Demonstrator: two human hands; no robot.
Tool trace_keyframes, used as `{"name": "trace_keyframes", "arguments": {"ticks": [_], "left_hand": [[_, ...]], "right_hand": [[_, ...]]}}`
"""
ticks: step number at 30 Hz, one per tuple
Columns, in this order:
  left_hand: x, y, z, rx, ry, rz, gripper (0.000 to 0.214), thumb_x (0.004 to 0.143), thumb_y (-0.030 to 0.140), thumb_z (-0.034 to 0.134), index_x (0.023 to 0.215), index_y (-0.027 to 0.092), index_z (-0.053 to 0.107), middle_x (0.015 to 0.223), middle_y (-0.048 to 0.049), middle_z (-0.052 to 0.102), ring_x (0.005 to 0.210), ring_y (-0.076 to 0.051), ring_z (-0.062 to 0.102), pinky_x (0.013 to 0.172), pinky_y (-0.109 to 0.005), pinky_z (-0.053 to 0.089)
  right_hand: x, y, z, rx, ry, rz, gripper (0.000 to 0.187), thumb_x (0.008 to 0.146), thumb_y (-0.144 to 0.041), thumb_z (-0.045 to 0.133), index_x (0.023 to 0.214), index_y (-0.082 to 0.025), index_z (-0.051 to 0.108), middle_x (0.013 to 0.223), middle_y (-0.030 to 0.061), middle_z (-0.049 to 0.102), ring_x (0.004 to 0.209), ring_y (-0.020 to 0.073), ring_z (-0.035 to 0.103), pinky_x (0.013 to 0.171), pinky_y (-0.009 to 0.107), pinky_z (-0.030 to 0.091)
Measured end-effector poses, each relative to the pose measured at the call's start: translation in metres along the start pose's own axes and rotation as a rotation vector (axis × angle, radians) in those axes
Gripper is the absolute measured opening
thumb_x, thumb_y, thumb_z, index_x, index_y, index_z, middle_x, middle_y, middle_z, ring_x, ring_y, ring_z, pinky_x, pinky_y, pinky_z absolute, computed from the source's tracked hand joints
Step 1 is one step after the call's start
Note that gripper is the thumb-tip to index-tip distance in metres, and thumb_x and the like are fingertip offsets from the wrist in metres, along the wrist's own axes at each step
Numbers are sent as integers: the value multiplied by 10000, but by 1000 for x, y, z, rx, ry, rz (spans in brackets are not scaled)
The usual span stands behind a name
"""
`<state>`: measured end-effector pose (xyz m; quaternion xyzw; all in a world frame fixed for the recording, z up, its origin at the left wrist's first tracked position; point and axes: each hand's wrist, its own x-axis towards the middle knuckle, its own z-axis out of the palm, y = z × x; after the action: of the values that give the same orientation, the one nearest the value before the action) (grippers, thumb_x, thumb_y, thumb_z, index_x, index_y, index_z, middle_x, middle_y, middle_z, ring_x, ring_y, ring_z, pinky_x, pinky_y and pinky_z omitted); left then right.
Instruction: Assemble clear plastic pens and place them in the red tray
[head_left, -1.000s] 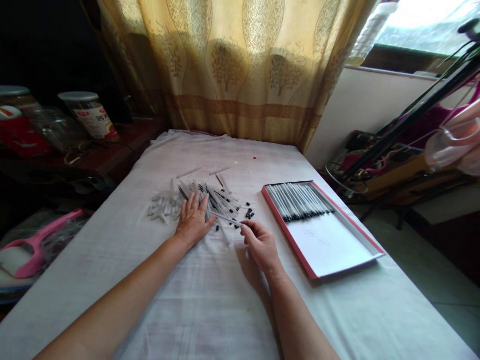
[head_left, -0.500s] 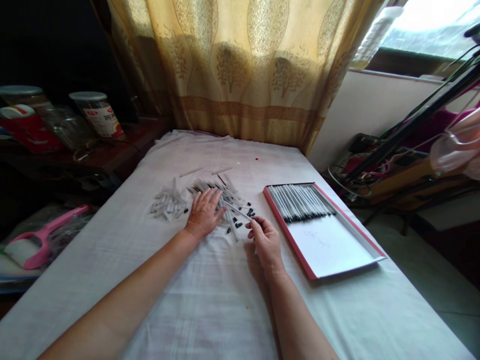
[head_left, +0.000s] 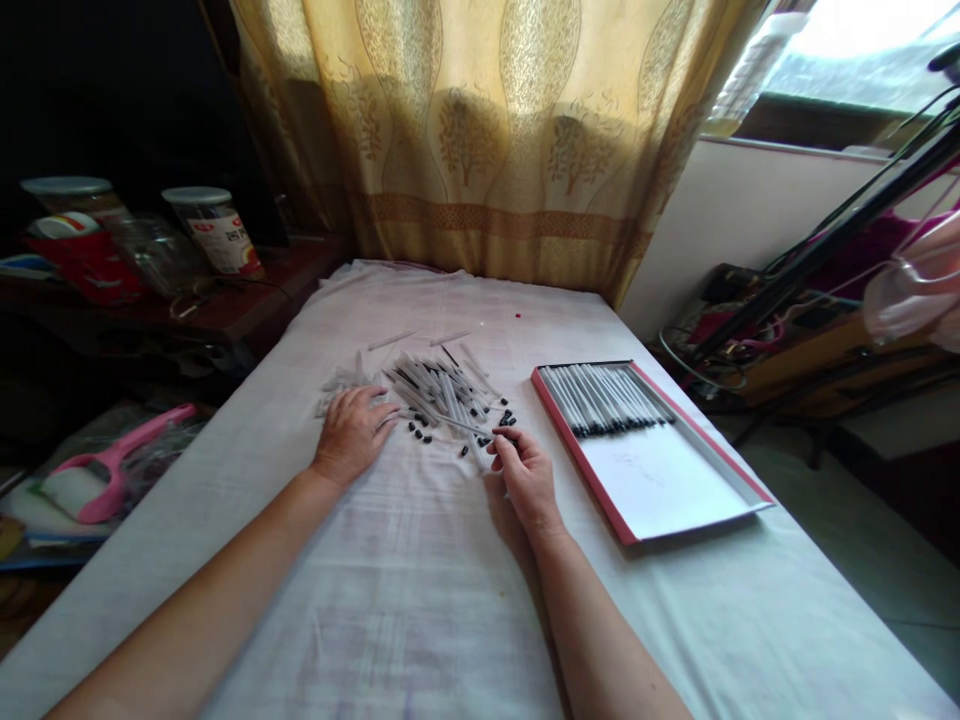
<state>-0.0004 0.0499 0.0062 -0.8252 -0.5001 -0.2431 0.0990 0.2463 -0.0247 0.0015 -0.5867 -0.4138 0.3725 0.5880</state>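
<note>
My right hand (head_left: 526, 480) pinches a slim pale pen (head_left: 461, 426) near its dark end, and the pen points left across the pile. My left hand (head_left: 351, 432) lies with fingers stretched over a heap of short translucent pen caps (head_left: 341, 381), partly covering them; whether a cap is under the fingertips is hidden. Between and beyond the hands spreads a loose pile of clear pen barrels and thin dark refills (head_left: 427, 378). Small black plugs (head_left: 418, 432) lie scattered in front of the pile, and several more sit beside my right hand.
A shallow red-edged box lid (head_left: 585, 490) on the right holds a row of pens (head_left: 607, 400) in its far part. Two loose tubes (head_left: 391, 340) lie behind the pile. Jars (head_left: 217, 235) stand on a dark side table, with a pink-handled tool (head_left: 112, 470) below.
My left hand has moved left from the barrel pile to the heap of caps. My right hand keeps its pinch on the pen. The view has shifted slightly.
</note>
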Motion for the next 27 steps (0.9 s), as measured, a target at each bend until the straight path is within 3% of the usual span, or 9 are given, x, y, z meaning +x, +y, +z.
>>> {"name": "trace_keyframes", "arguments": {"ticks": [7, 11, 14, 18, 27], "left_hand": [[18, 10, 12, -25, -38, 8, 111, 857, 261, 607, 853, 201, 700, 1127, -126, 676, 1064, -321, 587, 962, -507, 421], [3, 12, 3, -46, -19, 31, 141, 911, 278, 543, 919, 200, 660, 1060, -101, 700, 1035, -283, 612, 977, -467, 422], [-16, 18, -4, -138, 37, 27, 237, 965, 342, 456, 989, 187, 634, 925, -87, 711, 882, -246, 649, 858, -405, 494], [-33, 28, -9, -297, 86, 45, 287, 990, 352, 405, 1084, 193, 625, 995, -88, 717, 939, -225, 659, 866, -368, 520], [-36, 34, -9, -382, 82, 60, 268, 981, 306, 422, 1079, 200, 648, 1010, -81, 706, 987, -218, 640, 917, -384, 518]], "right_hand": [[3, -3, -3, 42, -5, 10, 304, 713, -407, 614, 875, -156, 673, 657, 13, 674, 500, 123, 557, 476, 241, 430], [3, -4, -3, 60, -8, 14, 269, 694, -377, 609, 842, -165, 680, 629, 2, 655, 493, 120, 541, 489, 243, 432], [0, -6, -1, 70, -38, 9, 235, 683, -354, 597, 805, -171, 681, 589, -16, 619, 483, 114, 514, 488, 240, 417], [-4, -10, 2, 72, -107, 6, 203, 683, -337, 582, 767, -179, 678, 566, -28, 587, 478, 110, 485, 483, 238, 397], [-6, -12, 2, 54, -125, 4, 199, 680, -327, 579, 757, -174, 681, 563, -33, 581, 483, 104, 479, 490, 232, 390]]}}
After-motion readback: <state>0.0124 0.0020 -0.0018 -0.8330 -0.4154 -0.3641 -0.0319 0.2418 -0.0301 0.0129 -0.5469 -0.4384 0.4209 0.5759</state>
